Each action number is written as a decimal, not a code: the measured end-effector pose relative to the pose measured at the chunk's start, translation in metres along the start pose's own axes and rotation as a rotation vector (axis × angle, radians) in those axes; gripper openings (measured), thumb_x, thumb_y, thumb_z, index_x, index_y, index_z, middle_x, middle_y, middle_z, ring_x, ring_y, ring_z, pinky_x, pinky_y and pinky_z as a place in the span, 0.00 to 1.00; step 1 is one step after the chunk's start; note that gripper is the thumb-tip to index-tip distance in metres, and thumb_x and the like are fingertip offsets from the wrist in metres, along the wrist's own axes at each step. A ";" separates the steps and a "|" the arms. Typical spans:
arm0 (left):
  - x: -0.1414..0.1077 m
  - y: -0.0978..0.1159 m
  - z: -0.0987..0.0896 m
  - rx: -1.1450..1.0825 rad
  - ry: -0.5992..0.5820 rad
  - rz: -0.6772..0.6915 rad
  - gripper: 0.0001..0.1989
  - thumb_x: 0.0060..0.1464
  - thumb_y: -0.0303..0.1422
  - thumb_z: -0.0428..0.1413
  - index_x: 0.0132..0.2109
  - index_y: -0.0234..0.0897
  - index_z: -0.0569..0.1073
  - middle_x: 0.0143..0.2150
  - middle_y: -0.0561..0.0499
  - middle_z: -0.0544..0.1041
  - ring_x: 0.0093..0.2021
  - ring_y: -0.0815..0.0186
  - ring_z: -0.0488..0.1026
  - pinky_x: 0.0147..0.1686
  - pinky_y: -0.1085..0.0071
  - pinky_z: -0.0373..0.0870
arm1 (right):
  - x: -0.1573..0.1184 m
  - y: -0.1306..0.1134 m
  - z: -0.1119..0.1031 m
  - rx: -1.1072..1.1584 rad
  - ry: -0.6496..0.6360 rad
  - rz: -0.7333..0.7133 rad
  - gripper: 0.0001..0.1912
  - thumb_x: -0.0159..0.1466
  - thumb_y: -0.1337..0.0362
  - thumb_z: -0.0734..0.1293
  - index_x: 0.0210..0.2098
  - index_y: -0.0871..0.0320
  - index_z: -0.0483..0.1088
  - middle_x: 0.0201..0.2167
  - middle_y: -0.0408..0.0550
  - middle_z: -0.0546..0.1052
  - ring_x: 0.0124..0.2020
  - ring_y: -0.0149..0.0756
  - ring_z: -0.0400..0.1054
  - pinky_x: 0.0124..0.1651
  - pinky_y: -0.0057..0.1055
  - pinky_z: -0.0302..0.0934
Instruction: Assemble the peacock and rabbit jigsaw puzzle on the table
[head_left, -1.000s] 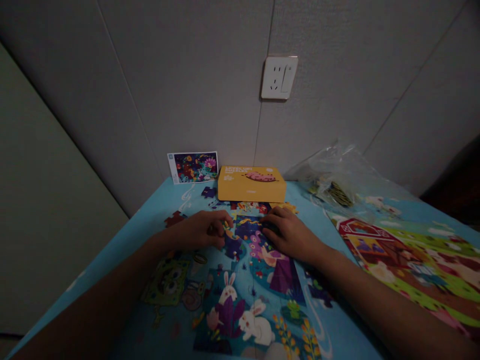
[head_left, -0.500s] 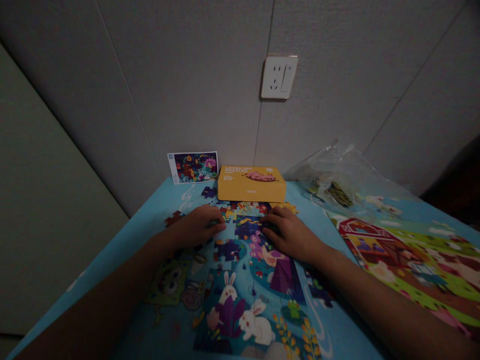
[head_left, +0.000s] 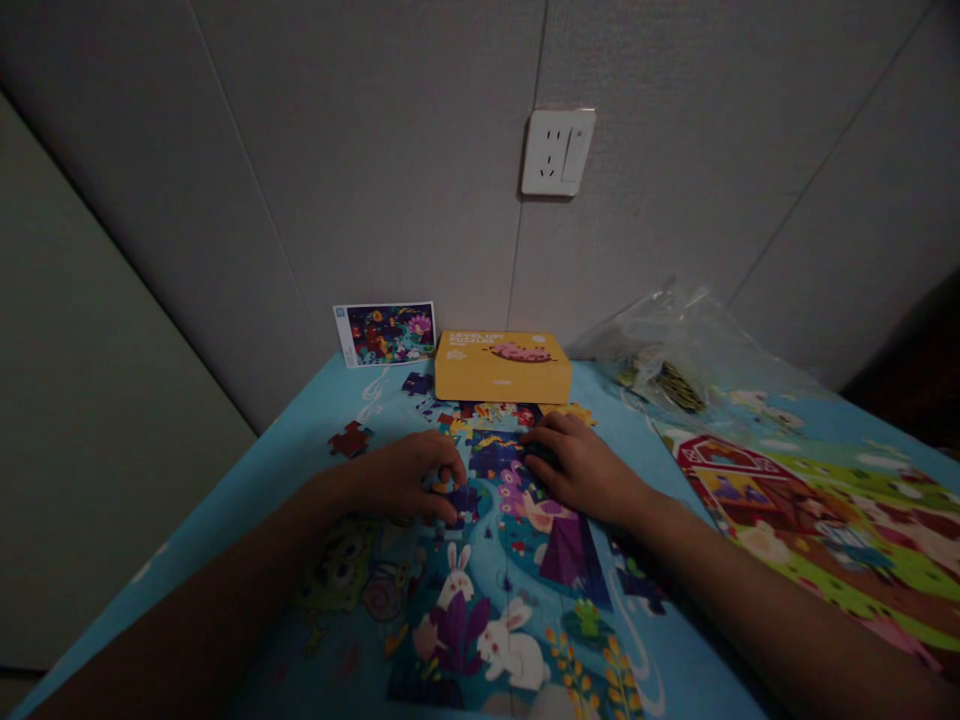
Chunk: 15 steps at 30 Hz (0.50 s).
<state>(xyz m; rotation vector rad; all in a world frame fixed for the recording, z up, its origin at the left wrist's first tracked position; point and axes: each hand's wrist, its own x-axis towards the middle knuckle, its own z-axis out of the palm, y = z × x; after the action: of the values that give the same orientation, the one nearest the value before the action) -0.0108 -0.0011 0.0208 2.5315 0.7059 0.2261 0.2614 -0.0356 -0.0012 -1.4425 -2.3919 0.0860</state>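
A partly assembled jigsaw puzzle point(head_left: 551, 540) with rabbits, a frog and a blue stream lies in front of me. My left hand point(head_left: 412, 478) hovers low at its left edge. The thumb and index finger are apart, curved beside a dark blue puzzle piece point(head_left: 465, 503); whether they touch it I cannot tell. On the puzzle's upper right rests my right hand point(head_left: 577, 462), fingers loosely bent and spread, with a dark patch between thumb and index. Loose pieces lie about: a reddish-brown piece point(head_left: 350, 439) at left and a dark blue piece point(head_left: 417, 383) near the box.
Against the wall stand a yellow puzzle box point(head_left: 502, 382) and a picture card point(head_left: 391, 335). A clear plastic bag point(head_left: 675, 350) holding several pieces is at back right. A farm-scene puzzle point(head_left: 825, 530) lies at right on the blue patterned cloth point(head_left: 247, 520). A socket point(head_left: 559, 152) is above.
My left hand has moved down and slightly right, from the upper-left pieces to beside the dark blue piece, uncovering the reddish-brown piece. My right hand has stayed in place.
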 end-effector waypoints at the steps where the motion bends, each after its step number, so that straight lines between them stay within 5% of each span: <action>1: 0.000 0.000 0.000 0.001 -0.002 -0.010 0.15 0.47 0.39 0.66 0.39 0.37 0.74 0.36 0.53 0.72 0.37 0.65 0.69 0.38 0.73 0.63 | 0.000 0.000 0.000 0.000 -0.001 -0.001 0.14 0.66 0.62 0.63 0.46 0.61 0.75 0.41 0.56 0.71 0.44 0.43 0.66 0.49 0.39 0.61; 15: 0.000 0.007 -0.001 -0.221 -0.022 -0.125 0.14 0.46 0.37 0.64 0.38 0.37 0.70 0.30 0.57 0.69 0.30 0.69 0.66 0.30 0.75 0.62 | 0.000 -0.001 -0.001 -0.007 0.001 0.007 0.14 0.66 0.62 0.62 0.47 0.60 0.75 0.40 0.55 0.71 0.43 0.43 0.66 0.49 0.39 0.61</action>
<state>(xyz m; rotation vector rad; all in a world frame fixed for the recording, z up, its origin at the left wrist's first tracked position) -0.0082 -0.0060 0.0258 2.2691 0.7818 0.2201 0.2609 -0.0360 -0.0004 -1.4536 -2.3892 0.0787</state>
